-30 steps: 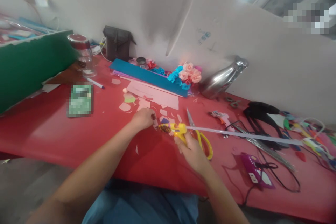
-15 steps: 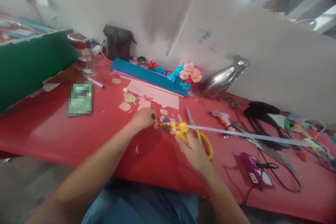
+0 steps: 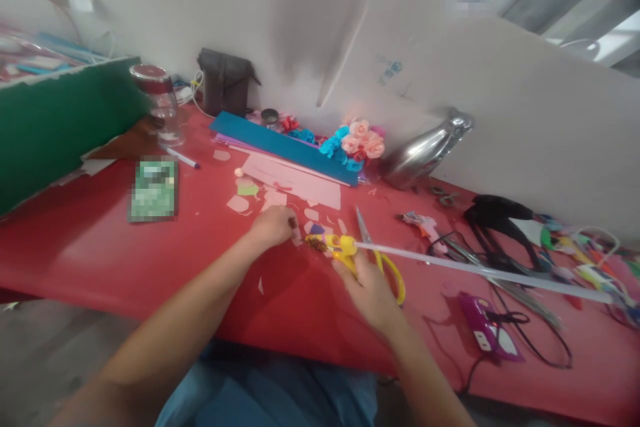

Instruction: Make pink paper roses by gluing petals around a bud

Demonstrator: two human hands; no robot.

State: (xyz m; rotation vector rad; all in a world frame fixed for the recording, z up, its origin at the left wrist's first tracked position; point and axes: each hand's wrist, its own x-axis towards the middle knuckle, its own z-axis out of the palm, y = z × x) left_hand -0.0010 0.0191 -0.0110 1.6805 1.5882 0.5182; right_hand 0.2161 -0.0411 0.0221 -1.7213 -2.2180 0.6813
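My right hand [image 3: 369, 288] is wrapped round the handle of a yellow glue gun [image 3: 345, 247]. A long whitish glue stick [image 3: 440, 261] runs out of the gun's back end toward the right. The gun's dark, stained nozzle points left at my left hand [image 3: 273, 224], whose fingers pinch a small pale pink paper piece [image 3: 296, 235]. Nozzle and paper are very close; whether they touch I cannot tell. Yellow-handled scissors [image 3: 393, 275] lie just behind and beside my right hand. Cut pink paper scraps [image 3: 274, 198] are scattered beyond both hands.
Pink sheets [image 3: 300, 180] and a blue strip [image 3: 285, 145] lie further back beside paper flowers [image 3: 363, 140]. A metal flask [image 3: 425, 150] leans at the wall. On the right are a purple power socket [image 3: 487, 327] with cords and another glue gun [image 3: 425, 228]. A jar [image 3: 163, 107] stands left.
The far end of the glue stick has tipped slightly downward and toward me as the glue gun turned a little. My left hand stays nearly still, with the paper in its fingers.
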